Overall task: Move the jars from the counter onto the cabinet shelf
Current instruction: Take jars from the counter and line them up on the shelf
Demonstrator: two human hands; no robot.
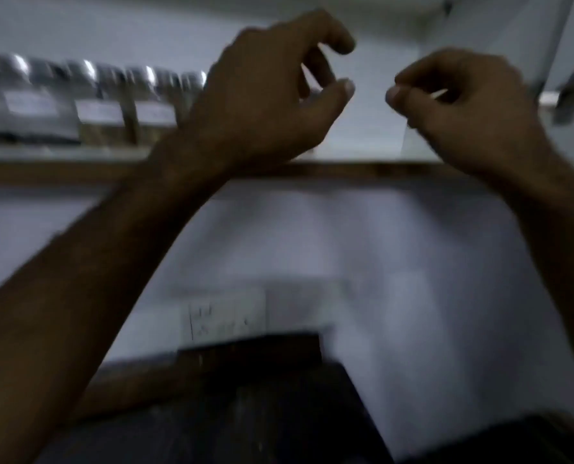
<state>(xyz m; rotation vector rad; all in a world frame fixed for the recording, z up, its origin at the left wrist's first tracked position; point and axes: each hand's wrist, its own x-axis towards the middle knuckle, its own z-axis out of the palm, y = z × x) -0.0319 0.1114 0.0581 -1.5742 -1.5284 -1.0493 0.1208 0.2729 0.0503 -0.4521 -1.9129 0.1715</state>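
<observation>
The picture is blurred by motion. Several glass jars [95,102] with silver lids and white labels stand in a row on the left part of the cabinet shelf [362,169]. My left hand [265,95] is raised in front of the shelf, just right of the jar row, fingers curled and apart, holding nothing. My right hand [463,108] is raised further right at the same height, fingers loosely curled with the thumb against them, and I see nothing in it. The shelf space between and behind my hands is bare white.
A brown wooden strip runs along the shelf's front edge. An open cabinet door with a metal hinge [570,95] stands at the right. Below are a white wall with a socket plate [225,316] and the dark counter [245,413].
</observation>
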